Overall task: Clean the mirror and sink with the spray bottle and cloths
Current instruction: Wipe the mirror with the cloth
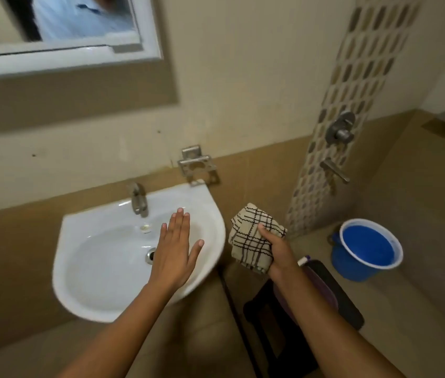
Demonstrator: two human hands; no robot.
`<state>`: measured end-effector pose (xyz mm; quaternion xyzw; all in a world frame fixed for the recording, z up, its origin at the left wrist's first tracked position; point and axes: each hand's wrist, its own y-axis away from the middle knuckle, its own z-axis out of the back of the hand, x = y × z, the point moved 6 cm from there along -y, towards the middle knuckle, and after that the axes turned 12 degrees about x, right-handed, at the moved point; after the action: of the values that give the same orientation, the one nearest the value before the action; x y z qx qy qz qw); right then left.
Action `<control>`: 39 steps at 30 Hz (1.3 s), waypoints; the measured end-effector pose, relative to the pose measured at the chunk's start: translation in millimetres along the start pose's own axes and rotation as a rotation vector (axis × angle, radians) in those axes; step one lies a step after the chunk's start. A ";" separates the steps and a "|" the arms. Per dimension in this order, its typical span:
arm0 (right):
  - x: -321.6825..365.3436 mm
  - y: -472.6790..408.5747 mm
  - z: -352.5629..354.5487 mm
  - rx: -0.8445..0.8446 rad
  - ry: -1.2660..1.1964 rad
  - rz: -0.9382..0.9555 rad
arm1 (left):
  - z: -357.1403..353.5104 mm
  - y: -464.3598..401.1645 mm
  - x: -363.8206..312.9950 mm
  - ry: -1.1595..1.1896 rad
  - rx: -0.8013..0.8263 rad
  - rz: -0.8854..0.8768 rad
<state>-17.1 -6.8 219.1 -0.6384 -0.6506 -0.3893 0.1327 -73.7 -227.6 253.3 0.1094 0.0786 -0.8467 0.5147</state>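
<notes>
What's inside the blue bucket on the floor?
The blue bucket shows only its blue interior; nothing visible floats or lies in it. Whether it holds water cannot be told.

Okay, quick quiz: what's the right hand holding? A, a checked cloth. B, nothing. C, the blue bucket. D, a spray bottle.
A: the right hand grips a bunched beige checked cloth beside the sink, while the left hand is flat and open over the basin.

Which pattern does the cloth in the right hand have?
Beige cloth with a dark checked line pattern, seen in the head view.
</notes>
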 end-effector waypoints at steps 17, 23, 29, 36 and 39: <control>-21.0 21.0 -262.3 0.303 0.125 0.089 | 209.1 84.2 143.7 -0.035 -0.399 0.123; 22.6 9.1 -334.8 0.454 0.108 0.147 | 285.7 56.7 153.5 -0.072 -0.553 0.119; 80.7 -10.1 -401.4 0.613 0.111 0.208 | 369.4 19.1 141.8 -0.117 -0.723 0.091; 162.0 -17.3 -470.6 0.764 0.109 0.390 | 465.7 -5.2 129.6 -0.201 -0.876 0.069; 195.9 -9.8 -497.0 0.795 0.091 0.465 | 508.8 -8.6 123.2 -0.257 -0.925 0.077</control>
<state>-216.8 -199.1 675.8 -0.6493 -0.5826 -0.0972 0.4791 -189.4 -454.1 710.9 -0.2338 0.3788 -0.7099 0.5458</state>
